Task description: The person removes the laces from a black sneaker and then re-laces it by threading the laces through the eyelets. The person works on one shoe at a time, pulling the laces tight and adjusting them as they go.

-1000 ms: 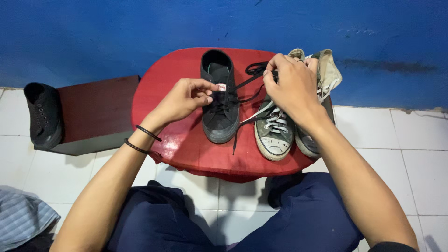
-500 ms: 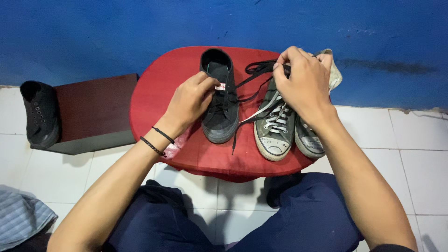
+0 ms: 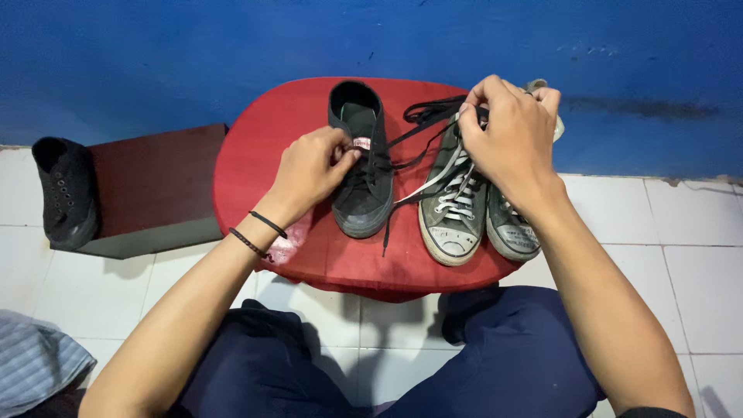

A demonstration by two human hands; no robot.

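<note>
A black high-top shoe (image 3: pixel 360 193) stands on a round red stool (image 3: pixel 263 147), toe toward me. My left hand (image 3: pixel 309 166) pinches the shoe's side by the eyelets. A black lace (image 3: pixel 418 116) runs from the shoe up to my right hand (image 3: pixel 515 135), which grips it above two grey sneakers (image 3: pixel 453 220) with white laces. The right hand hides the sneakers' upper parts.
A second black shoe (image 3: pixel 66 190) leans on a dark brown box (image 3: pixel 155 190) left of the stool. A blue wall (image 3: pixel 155 54) stands behind. White floor tiles (image 3: pixel 681 255) lie around. Striped cloth (image 3: pixel 35 360) sits at the lower left.
My right hand has moved up and to the right, drawing the black lace tighter. My left hand has shifted closer onto the black shoe's side.
</note>
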